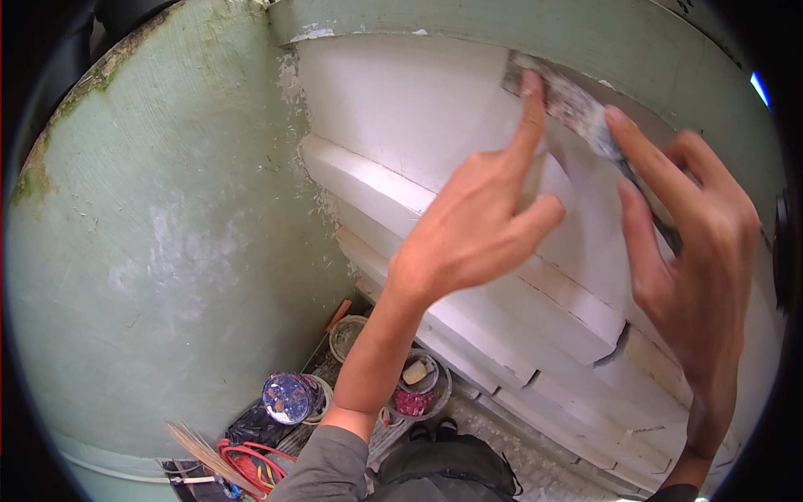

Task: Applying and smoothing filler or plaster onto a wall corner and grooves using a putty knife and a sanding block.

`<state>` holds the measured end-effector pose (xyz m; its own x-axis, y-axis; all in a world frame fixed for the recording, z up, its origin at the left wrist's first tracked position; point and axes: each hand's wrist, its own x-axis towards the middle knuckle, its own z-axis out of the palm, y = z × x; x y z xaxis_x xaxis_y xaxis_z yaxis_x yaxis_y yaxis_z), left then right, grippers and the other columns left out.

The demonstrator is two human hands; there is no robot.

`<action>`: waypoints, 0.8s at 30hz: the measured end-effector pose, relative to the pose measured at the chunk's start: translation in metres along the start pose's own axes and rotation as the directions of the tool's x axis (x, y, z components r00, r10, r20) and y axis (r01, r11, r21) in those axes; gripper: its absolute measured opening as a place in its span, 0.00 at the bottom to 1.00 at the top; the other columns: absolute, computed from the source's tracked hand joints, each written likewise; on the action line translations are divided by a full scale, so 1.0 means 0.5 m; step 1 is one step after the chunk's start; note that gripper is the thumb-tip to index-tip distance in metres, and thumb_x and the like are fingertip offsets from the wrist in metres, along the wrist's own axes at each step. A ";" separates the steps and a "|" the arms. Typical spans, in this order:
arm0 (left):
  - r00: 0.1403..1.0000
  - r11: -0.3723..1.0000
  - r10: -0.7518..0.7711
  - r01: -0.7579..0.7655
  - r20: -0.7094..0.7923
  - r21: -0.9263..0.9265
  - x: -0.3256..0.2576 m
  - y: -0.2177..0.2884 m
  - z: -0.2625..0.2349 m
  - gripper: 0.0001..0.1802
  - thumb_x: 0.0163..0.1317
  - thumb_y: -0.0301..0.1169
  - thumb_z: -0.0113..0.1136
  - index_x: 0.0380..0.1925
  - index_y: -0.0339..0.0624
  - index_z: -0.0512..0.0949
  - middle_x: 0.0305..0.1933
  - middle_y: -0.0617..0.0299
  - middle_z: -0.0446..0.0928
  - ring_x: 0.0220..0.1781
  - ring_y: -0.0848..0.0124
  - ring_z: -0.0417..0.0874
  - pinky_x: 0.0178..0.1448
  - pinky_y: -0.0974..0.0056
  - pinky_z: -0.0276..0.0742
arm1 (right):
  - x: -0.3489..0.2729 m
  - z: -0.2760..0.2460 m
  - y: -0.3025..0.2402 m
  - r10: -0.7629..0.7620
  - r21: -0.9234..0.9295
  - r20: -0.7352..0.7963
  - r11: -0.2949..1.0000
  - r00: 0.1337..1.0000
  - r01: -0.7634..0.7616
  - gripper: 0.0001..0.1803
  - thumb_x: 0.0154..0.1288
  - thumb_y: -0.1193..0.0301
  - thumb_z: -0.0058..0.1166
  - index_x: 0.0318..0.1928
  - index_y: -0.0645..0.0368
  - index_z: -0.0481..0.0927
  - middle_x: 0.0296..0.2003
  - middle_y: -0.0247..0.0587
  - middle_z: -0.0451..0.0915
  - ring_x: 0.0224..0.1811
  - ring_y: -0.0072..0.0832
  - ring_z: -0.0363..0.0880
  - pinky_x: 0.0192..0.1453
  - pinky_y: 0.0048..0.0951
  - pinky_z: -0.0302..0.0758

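Note:
My right hand (703,226) is closed round a putty knife (577,109), its fingers and thumb on either side of the handle. The smeared, worn blade lies against the smooth white wall panel (393,92), just under the green band (502,21) along the top. My left hand (477,209) is raised to the blade's far left end, the outstretched index fingertip pressing on it. Its thumb sticks out to the side with nothing in it, and the other fingers are bent. Slight motion blur softens the blade and fingertips.
White stepped ledges (493,326) run below the panel, with gaps at some ends. A green wall (150,243) with pale smears meets it at left. Down by my feet stand a paint-stained bucket (288,397), a tub (414,397) with a pale block, red cables (247,456) and broom bristles (196,443).

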<state>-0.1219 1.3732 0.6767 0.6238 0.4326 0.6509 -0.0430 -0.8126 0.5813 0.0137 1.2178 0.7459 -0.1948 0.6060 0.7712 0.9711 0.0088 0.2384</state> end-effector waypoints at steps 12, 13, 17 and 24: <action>0.999 1.000 0.014 -0.015 0.043 0.013 -0.007 0.033 0.003 0.57 0.61 0.34 0.53 0.84 0.38 0.31 0.29 0.31 0.76 0.32 0.34 0.76 0.47 0.42 0.74 | -0.017 -0.037 -0.006 0.091 0.042 0.037 0.995 0.995 -0.092 0.33 0.58 0.89 0.60 0.66 0.56 0.85 0.31 0.46 0.74 0.29 0.35 0.72 0.34 0.36 0.70; 0.997 0.998 -0.055 0.055 0.052 0.010 -0.008 0.040 0.000 0.57 0.59 0.32 0.53 0.84 0.40 0.33 0.35 0.31 0.78 0.35 0.34 0.77 0.57 0.50 0.75 | -0.014 -0.038 -0.003 0.066 0.047 0.045 0.997 0.997 -0.068 0.33 0.58 0.89 0.59 0.65 0.56 0.85 0.31 0.46 0.74 0.30 0.35 0.72 0.34 0.36 0.70; 0.980 0.983 -0.179 0.182 0.088 -0.026 0.003 0.043 -0.009 0.58 0.56 0.31 0.54 0.85 0.40 0.36 0.42 0.31 0.82 0.41 0.35 0.79 0.71 0.56 0.73 | 0.004 -0.023 0.013 0.030 0.066 0.034 0.997 0.999 -0.033 0.30 0.59 0.87 0.59 0.64 0.57 0.86 0.30 0.47 0.74 0.29 0.38 0.72 0.35 0.38 0.70; 0.997 0.996 -0.079 0.079 -0.006 -0.030 0.002 0.027 0.011 0.56 0.61 0.34 0.52 0.83 0.34 0.32 0.23 0.35 0.74 0.28 0.41 0.75 0.46 0.46 0.76 | 0.006 -0.020 0.017 -0.008 0.094 0.011 0.996 1.000 0.007 0.29 0.58 0.86 0.61 0.62 0.57 0.87 0.30 0.48 0.74 0.30 0.41 0.73 0.37 0.39 0.71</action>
<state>-0.1177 1.3605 0.6824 0.6207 0.4977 0.6058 -0.0173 -0.7638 0.6452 0.0199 1.2119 0.7563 -0.2008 0.6150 0.7625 0.9785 0.0879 0.1867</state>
